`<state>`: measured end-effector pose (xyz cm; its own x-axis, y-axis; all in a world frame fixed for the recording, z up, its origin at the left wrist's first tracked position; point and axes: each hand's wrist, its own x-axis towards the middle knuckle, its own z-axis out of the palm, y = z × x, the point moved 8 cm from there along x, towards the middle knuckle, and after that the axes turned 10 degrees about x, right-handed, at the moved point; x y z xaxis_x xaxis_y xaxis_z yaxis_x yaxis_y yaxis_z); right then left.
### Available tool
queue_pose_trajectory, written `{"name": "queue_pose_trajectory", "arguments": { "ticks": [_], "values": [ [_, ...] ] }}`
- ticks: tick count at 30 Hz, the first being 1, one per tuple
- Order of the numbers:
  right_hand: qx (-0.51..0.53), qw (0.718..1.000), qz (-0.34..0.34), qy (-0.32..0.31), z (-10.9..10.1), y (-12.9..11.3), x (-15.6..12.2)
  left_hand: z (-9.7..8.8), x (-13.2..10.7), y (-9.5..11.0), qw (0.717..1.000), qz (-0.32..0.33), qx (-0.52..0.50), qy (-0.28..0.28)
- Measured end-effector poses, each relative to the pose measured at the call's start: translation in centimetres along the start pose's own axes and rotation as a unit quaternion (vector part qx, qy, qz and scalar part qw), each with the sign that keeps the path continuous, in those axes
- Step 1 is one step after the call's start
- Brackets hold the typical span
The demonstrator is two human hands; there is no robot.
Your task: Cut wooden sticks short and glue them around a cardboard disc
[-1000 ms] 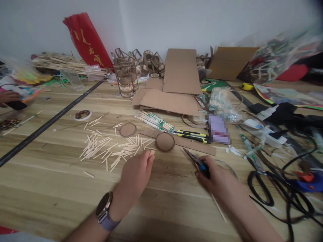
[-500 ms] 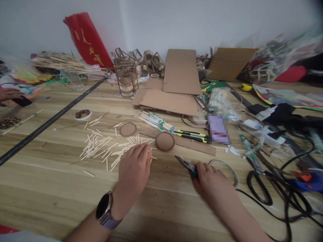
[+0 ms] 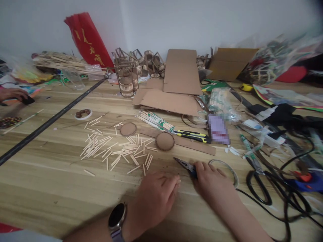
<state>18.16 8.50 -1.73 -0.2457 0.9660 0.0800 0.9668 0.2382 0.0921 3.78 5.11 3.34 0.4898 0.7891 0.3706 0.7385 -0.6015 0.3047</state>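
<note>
My right hand [image 3: 213,183] is closed round blue-handled pliers [image 3: 185,165] whose jaws point up and left over the wooden floor. My left hand [image 3: 156,198], with a watch [image 3: 116,218] on the wrist, rests just left of it with fingers curled and pinched; a small pale stick end seems to show at the fingertips. A scatter of short cut bamboo sticks [image 3: 118,149] lies in front of the left hand. Two round cardboard discs [image 3: 165,141] [image 3: 128,129] lie beyond the sticks.
Cardboard sheets [image 3: 176,87], small woven stick baskets [image 3: 127,84], a packet of skewers [image 3: 155,121], yellow-handled cutters [image 3: 193,135], a tape ring [image 3: 227,168], black scissors [image 3: 259,181] and cables lie around. Another person's hand [image 3: 12,95] is at the far left. A black rod [image 3: 50,122] crosses the floor.
My left hand pulled back from the stick pile toward me and to the right, ending close beside the pliers. Several sticks now lie spread nearer. My right hand shifted slightly left.
</note>
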Motion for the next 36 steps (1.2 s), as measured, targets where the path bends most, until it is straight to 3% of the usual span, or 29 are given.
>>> {"name": "queue_pose_trajectory", "arguments": {
  "ticks": [4,7,11,15,19,22,26,29,32,34,36],
  "values": [
    [0.021,0.999,0.022,-0.017,0.1,0.3,0.2,0.2,-0.1,0.0,1.0,-0.003,-0.013,0.008],
    [0.111,0.992,0.032,-0.045,-0.9,1.0,0.4,0.3,-0.1,-0.4,0.999,-0.029,-0.03,0.0],
    [0.335,0.939,0.022,-0.079,-3.2,2.3,0.8,1.2,-0.1,-1.0,0.993,-0.083,-0.069,-0.053],
    [0.356,0.929,0.063,-0.076,-3.5,3.1,0.9,1.9,-0.2,-0.8,0.988,-0.092,-0.095,-0.086],
    [0.337,0.93,0.049,-0.139,-1.7,-0.4,0.1,0.0,-0.2,-0.2,0.993,-0.047,-0.111,-0.007],
    [0.311,0.93,0.027,-0.192,-0.8,-3.3,-0.5,-2.5,-0.7,1.1,0.988,0.057,-0.115,0.089],
    [0.256,0.937,0.043,-0.234,-0.4,-4.2,-0.7,-3.6,-1.3,2.4,0.977,0.149,-0.078,0.131],
    [0.275,0.933,0.049,-0.226,-0.1,-4.0,-0.8,-3.3,-1.4,2.8,0.976,0.167,-0.068,0.122],
    [0.335,0.924,0.04,-0.18,-0.5,-3.3,-0.5,-3.2,-1.5,2.6,0.978,0.152,-0.071,0.121],
    [0.391,0.907,0.041,-0.148,-1.3,-2.2,-0.3,-3.0,-1.4,2.0,0.984,0.112,-0.091,0.108],
    [0.468,0.874,0.054,-0.124,-2.3,-0.9,0.0,-2.2,-1.0,0.6,0.988,0.026,-0.137,0.069]
  ]
}}
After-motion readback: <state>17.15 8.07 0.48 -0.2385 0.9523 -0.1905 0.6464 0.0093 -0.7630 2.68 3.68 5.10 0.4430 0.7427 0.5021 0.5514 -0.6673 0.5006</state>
